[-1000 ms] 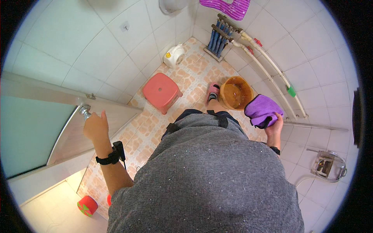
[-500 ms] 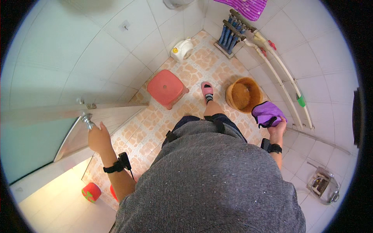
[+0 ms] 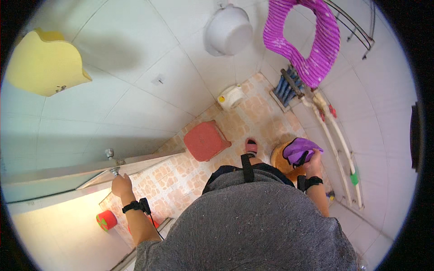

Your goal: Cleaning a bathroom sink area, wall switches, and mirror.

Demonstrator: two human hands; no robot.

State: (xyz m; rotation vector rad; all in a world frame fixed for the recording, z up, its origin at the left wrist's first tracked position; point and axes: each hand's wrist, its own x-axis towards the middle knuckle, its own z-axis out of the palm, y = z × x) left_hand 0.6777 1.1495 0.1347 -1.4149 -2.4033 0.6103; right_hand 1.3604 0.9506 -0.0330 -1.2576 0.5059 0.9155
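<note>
At the left, my left hand point(image 3: 121, 184) is closed around a silver door knob point(image 3: 115, 171) on the edge of a door with a white frame and frosted glass point(image 3: 63, 183). Some of its fingers are hidden behind the hand. On the other side, my right hand point(image 3: 313, 163) grips a bunched purple cloth point(image 3: 299, 151) with black edging. The cloth hangs in front of a brown, wood-coloured bucket point(image 3: 279, 152) and covers part of its opening. Both of my wrists wear black straps.
A red stool point(image 3: 205, 141) and a white jug point(image 3: 231, 98) stand on the tiled floor. White pipes point(image 3: 340, 153) run along the right wall. Above hang a purple ribbed ring-shaped cover point(image 3: 332, 36), a white basin point(image 3: 231, 34) and a yellow holder point(image 3: 47, 65). A small red-and-green stool point(image 3: 107, 220) is at lower left.
The view has shifted upward, bringing the basin and yellow holder into sight. The purple cloth in my right hand now overlaps the bucket more. My left hand stays on the knob.
</note>
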